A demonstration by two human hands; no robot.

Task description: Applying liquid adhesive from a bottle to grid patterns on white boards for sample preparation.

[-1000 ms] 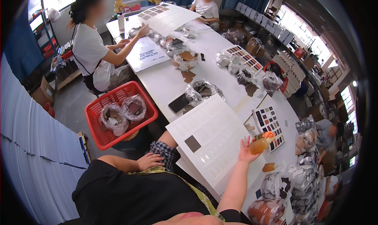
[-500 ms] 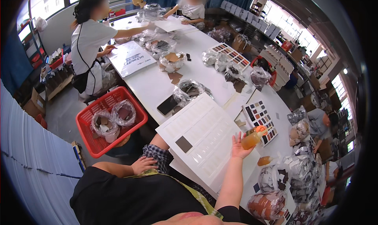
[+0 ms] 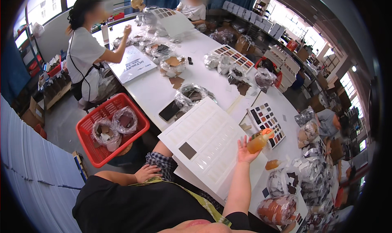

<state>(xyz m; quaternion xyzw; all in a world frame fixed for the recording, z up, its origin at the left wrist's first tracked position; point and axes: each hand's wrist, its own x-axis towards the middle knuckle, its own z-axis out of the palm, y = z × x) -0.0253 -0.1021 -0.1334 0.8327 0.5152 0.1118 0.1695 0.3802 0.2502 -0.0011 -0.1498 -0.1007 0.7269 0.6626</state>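
Note:
My right hand [image 3: 246, 152] holds a squeeze bottle [image 3: 257, 143] of amber liquid, tilted with its pointed nozzle toward the upper right, above the right edge of a white sample board [image 3: 210, 129]. Rows of shiny glue-like marks run across the board. A single dark brown swatch [image 3: 188, 150] sits on its left part. My left hand [image 3: 147, 173] lies with fingers stretched out on my lap, on checked cloth, touching no tool. More white boards [image 3: 188, 176] lie under the sample board.
A black phone [image 3: 169, 111] and an open plastic bag of swatches [image 3: 192, 95] lie beyond the board. Right are a filled swatch board [image 3: 267, 120], a second amber bottle [image 3: 272, 164] and several bags [image 3: 277, 209]. A red basket [image 3: 141, 132] stands left. Two co-workers [image 3: 87, 49] sit across the table.
My hands, the bottle and the board keep their places; the view shifts slightly. The co-worker at left has drawn an arm back, and a board with swatches now stands tilted at the table's far end.

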